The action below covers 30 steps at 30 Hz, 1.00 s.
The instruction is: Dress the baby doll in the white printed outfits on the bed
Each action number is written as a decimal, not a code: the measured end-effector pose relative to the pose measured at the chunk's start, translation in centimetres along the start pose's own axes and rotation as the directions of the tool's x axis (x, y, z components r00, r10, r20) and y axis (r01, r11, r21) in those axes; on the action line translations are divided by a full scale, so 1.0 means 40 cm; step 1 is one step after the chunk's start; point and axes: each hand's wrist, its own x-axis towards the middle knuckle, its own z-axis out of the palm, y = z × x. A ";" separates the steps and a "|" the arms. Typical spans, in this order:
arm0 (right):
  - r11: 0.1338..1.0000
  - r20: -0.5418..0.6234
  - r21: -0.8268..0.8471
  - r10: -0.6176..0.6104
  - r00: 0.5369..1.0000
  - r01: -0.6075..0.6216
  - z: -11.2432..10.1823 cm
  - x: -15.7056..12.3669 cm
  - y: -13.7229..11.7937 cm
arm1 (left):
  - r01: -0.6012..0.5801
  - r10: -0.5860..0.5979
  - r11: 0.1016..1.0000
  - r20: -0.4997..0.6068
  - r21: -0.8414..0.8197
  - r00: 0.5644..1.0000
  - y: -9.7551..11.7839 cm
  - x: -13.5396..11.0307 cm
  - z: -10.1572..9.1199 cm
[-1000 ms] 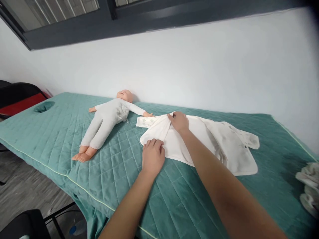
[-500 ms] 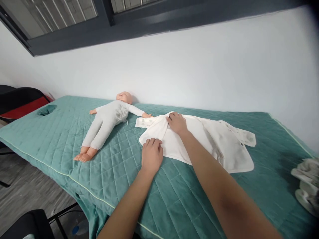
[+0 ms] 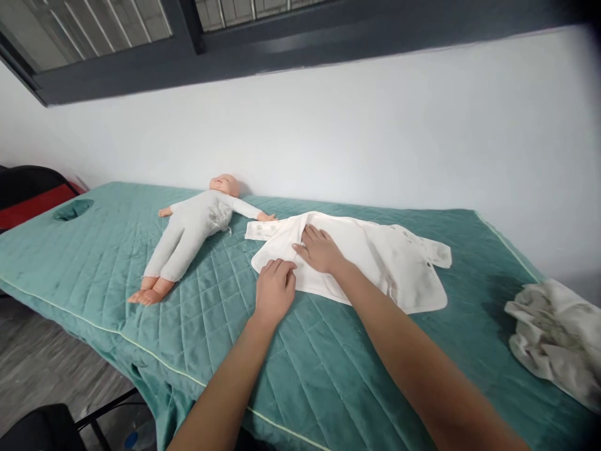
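A white baby shirt [image 3: 350,241] with small prints on its sleeves lies spread open on the green quilted bed cover [image 3: 328,357]. My left hand [image 3: 275,288] is at the shirt's near left edge, its fingers curled down over the cloth; the fingertips are partly hidden. Flat on the shirt's inside, near a folded-over flap, rests my right hand [image 3: 320,248] with fingers stretched and thumb apart. To the left a baby doll [image 3: 190,225] in a pale grey body lies on its back, one hand touching or close to the shirt's left sleeve.
Crumpled whitish cloth [image 3: 554,332] lies at the bed's right end. A face hole [image 3: 74,210] opens in the bed at the far left. White wall [image 3: 375,138] and a dark window frame [image 3: 282,50] stand behind. Black chairs [image 3: 51,426] are at the left.
My right hand has slid toward me and slightly left, and its fingers have spread flat on the shirt. My left hand stays at the shirt's edge. The view has turned a little right.
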 end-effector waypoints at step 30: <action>0.485 -0.180 0.386 0.874 0.452 -0.784 -0.167 -0.426 0.485 | 0.012 -0.009 1.000 0.089 -0.026 0.996 -0.006 -0.017 -0.002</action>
